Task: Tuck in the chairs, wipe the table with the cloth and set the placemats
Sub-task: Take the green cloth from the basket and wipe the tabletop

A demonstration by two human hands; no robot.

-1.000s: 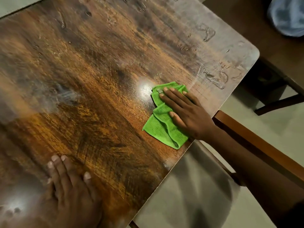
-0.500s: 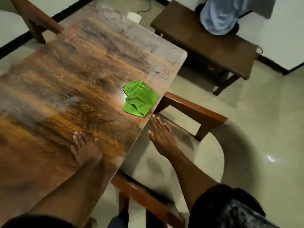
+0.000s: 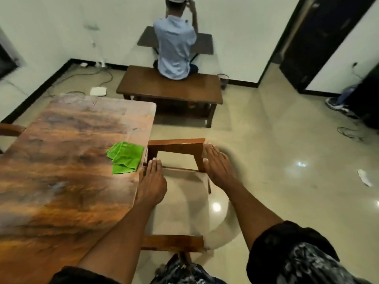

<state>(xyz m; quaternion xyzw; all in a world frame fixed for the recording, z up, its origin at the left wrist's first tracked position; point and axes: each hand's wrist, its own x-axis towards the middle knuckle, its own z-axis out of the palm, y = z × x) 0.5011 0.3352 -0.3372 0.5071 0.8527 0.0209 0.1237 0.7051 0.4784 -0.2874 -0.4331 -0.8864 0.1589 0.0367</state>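
**Cloth set down, chair taken in hand**

The cloth (image 3: 125, 157) has been let go since a second ago and now lies folded on the bench (image 3: 61, 160), at about ten o'clock from the left hand (image 3: 152, 181), just inside the bench's right edge. Wiping looks paused or done; wet smears are still seen on the wood toward twelve o'clock.

The left hand has been lifted off the bench top and is laid flat, fingers together, over the bench edge and the near side of the chair (image 3: 176, 146). Its grip is loose, holding nothing; whether the chair seat is actually pressed cannot be told through the blur.

At three o'clock from it, the right hand (image 3: 218, 169), which had been on the cloth, is now set against the chair's outer post, fingers extended, nothing enclosed.

The chair stands out from the bench, so tucking appears to be the step begun. No placemats are seen. A seated person (image 3: 174, 48) is at twelve o'clock, well apart.
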